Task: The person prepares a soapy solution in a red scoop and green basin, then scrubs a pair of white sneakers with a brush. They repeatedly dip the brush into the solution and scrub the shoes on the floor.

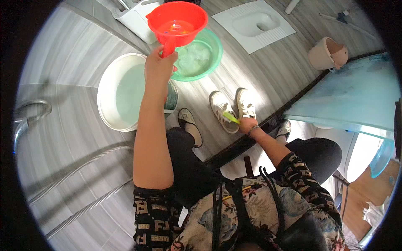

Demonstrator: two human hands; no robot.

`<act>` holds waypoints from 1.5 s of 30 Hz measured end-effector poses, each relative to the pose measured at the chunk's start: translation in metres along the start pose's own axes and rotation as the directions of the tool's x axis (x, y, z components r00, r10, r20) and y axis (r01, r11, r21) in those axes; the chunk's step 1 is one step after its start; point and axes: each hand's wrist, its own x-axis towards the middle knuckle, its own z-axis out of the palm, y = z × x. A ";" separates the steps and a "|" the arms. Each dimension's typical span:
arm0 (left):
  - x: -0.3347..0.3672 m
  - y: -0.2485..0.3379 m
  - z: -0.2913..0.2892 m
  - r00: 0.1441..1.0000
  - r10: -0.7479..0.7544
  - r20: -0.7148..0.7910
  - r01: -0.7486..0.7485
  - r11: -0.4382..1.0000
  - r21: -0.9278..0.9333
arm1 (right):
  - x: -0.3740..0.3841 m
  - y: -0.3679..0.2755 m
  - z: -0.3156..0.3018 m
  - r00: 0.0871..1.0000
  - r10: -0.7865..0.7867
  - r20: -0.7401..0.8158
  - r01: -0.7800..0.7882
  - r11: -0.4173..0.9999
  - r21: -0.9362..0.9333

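Note:
My left hand (pixel 159 67) is closed around the handle of a red plastic dipper (pixel 178 35), held out above the rim of a green basin (pixel 217 52). Whitish, sudsy water fills the basin. Left of that arm stands a large white bucket (pixel 104 94) of water, its right side partly hidden behind my forearm. My right hand (pixel 248 124) grips a yellow-green brush (pixel 231 117), low over a pair of white lace-up shoes. The brush lies over the left shoe (pixel 222 106); the right shoe (pixel 246 102) sits close beside it, just beyond my hand.
A white squat toilet (pixel 259 25) is set in the floor at the back. A beige bucket (pixel 324 54) stands at the right, near a glass panel (pixel 351 92) and a dark raised sill (pixel 234 146). Flexible metal shower hoses (pixel 79 169) hang at the left.

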 end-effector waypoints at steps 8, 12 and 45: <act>0.003 -0.002 0.000 0.998 -0.059 -0.016 0.058 0.997 -0.051 | -0.005 0.004 -0.015 0.967 0.018 -0.253 0.076 0.931 0.357; 0.006 -0.007 0.004 0.998 -0.060 0.016 0.062 0.991 -0.120 | -0.002 0.001 -0.020 0.978 0.140 -0.157 0.024 0.670 0.742; 0.010 -0.008 0.024 0.978 0.011 0.209 0.043 0.967 -0.251 | 0.007 -0.091 -0.198 0.966 0.000 -0.260 0.260 0.029 0.965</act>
